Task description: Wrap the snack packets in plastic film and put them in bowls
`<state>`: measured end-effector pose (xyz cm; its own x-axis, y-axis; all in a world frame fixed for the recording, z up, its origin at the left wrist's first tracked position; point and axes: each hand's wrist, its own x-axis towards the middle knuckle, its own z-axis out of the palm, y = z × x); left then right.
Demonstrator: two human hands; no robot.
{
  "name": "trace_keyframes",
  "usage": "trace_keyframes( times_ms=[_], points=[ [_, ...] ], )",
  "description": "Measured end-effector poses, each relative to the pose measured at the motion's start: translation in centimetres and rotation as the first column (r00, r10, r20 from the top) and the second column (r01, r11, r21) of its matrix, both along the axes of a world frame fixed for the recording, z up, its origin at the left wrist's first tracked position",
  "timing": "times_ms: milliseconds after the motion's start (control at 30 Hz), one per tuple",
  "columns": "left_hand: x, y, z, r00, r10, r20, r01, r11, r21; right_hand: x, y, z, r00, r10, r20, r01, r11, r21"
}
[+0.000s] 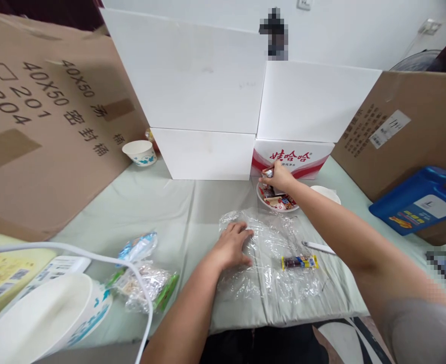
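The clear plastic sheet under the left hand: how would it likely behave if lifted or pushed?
The clear plastic sheet is wrinkled and glossy, so it is probably floppy and very light. Pushed, it would likely bunch rather than slide; the left hand lies flat on it. Lifted, the small wrapped snack on it could slip off.

Bowl [263, 199] partly behind right hand [278, 177].

The cardboard box [37, 126] reads "40X50", "201", "304"; the red-and-white carton [302, 159] reads "娃哈哈".

Bare left hand [232, 246] and right hand [279, 177], bare forearms; short grey sleeve [424, 328] on the right upper arm.
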<state>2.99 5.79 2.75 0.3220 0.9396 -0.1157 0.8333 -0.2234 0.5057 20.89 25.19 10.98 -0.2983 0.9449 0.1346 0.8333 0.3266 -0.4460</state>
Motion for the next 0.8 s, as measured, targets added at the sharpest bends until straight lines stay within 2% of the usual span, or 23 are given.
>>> trace_keyframes(
  times_ms=[133,200,300,433,567,667,733,767,800],
  points=[
    [0.1,0.0,-0.1,1.0,0.007,0.021,-0.007,1.0,0.008,0.9,-0.5,0.8,0.991,0.036,0.127,-0.035,0.999,-0.006],
    [0.1,0.0,0.0,1.0,0.01,0.025,-0.01,1.0,0.009,1.4,-0.9,0.9,0.983,0.001,0.184,-0.015,0.997,0.072],
    [0.2,0.0,0.0,0.999,0.016,0.029,-0.017,1.0,0.007,1.5,-1.5,0.6,0.981,-0.06,0.187,0.023,0.981,0.192],
    [0.2,0.1,0.1,0.998,0.013,0.055,-0.013,1.0,0.013,0.8,-1.7,0.2,0.945,0.006,0.326,-0.037,0.995,0.09],
    [0.2,0.1,0.0,0.999,0.012,0.041,-0.012,1.0,-0.001,0.6,-2.1,1.8,0.921,0.105,0.376,-0.129,0.991,0.038],
    [0.1,0.2,-0.2,1.0,0.008,0.03,-0.008,1.0,0.006,1.7,-4.6,3.3,0.935,0.151,0.321,-0.217,0.959,0.182],
    [0.1,0.2,-0.4,1.0,-0.001,0.029,0.001,1.0,0.015,3.0,-7.7,3.3,0.937,0.204,0.282,-0.278,0.926,0.254],
    [0.1,0.1,-0.4,0.999,-0.006,0.032,0.005,1.0,0.022,3.7,-9.5,2.9,0.923,0.242,0.299,-0.306,0.933,0.19],
    [0.1,0.1,-0.5,0.999,-0.008,0.037,0.007,1.0,0.03,4.4,-11.3,2.2,0.877,0.334,0.346,-0.37,0.928,0.042]
  ],
)
